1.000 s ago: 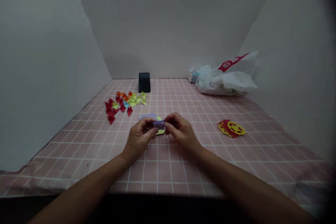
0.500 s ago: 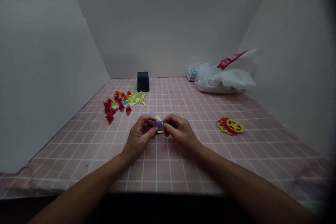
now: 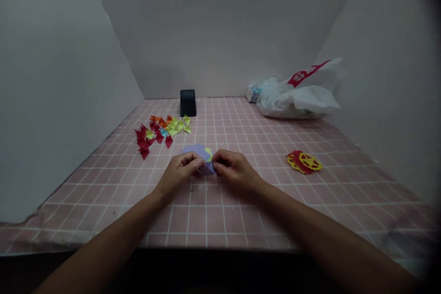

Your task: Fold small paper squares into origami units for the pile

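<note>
Between my hands is a small folded piece of purple paper (image 3: pixel 208 170), now partly opened into a pointed shape. My left hand (image 3: pixel 182 170) pinches its left side between thumb and fingers. The right corner is gripped by the fingertips of my right hand (image 3: pixel 236 170). Just behind lie purple paper sheets (image 3: pixel 195 149) and a yellow paper piece (image 3: pixel 208 152), partly covered by my hands and the held paper. Farther left sit several small folded paper figures, among them red ones (image 3: pixel 144 142), yellow ones (image 3: pixel 177 126) and orange ones (image 3: pixel 161 121).
A black phone (image 3: pixel 188 103) leans upright at the back. White plastic bags (image 3: pixel 296 98) lie at the back right, against a small box (image 3: pixel 252 93). Red and yellow cut-out discs (image 3: pixel 305 162) are stacked at the right. White walls enclose the pink checked tablecloth (image 3: pixel 262 147).
The purple paper has gone from a flat folded rectangle to a more open, pointed shape. My left hand has shifted its fingers, uncovering more of the purple sheets behind. The view has tilted slightly.
</note>
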Action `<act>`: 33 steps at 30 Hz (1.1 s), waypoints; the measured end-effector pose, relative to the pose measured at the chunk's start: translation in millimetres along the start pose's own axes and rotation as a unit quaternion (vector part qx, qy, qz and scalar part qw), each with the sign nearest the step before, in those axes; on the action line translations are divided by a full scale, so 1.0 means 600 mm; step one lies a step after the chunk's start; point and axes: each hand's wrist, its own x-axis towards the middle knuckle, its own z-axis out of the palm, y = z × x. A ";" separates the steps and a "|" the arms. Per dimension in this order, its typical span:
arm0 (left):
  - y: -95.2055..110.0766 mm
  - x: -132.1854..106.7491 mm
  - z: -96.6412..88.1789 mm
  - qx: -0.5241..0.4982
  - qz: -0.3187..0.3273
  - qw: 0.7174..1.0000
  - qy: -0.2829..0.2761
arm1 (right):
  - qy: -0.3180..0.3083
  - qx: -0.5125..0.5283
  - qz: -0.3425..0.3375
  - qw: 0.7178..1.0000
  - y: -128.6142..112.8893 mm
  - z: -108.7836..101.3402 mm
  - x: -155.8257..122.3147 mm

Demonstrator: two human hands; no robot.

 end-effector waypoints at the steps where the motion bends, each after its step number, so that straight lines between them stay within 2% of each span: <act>1: 0.000 0.001 -0.001 -0.009 -0.010 1.000 -0.002 | -0.004 -0.006 -0.002 1.000 0.000 0.000 0.000; 4: 0.002 0.004 -0.005 -0.033 -0.051 0.998 -0.022 | -0.022 -0.029 -0.008 0.999 0.003 -0.001 0.001; 8: 0.002 0.005 -0.010 0.001 -0.088 0.995 -0.046 | -0.051 -0.048 -0.014 0.997 0.009 -0.003 0.002; 16: 0.013 -0.005 -0.007 0.053 -0.033 0.997 -0.043 | -0.066 -0.033 -0.005 0.997 0.012 0.000 -0.002; 22: 0.014 -0.007 -0.003 0.078 -0.015 0.996 -0.029 | -0.068 -0.025 0.001 0.997 0.009 0.002 -0.002; 29: 0.007 -0.007 -0.002 0.037 -0.025 0.999 -0.031 | -0.045 -0.039 -0.006 0.998 0.012 0.003 -0.003; 33: 0.004 -0.007 0.000 0.029 -0.032 0.999 -0.022 | -0.034 -0.012 0.008 0.999 0.015 0.005 -0.004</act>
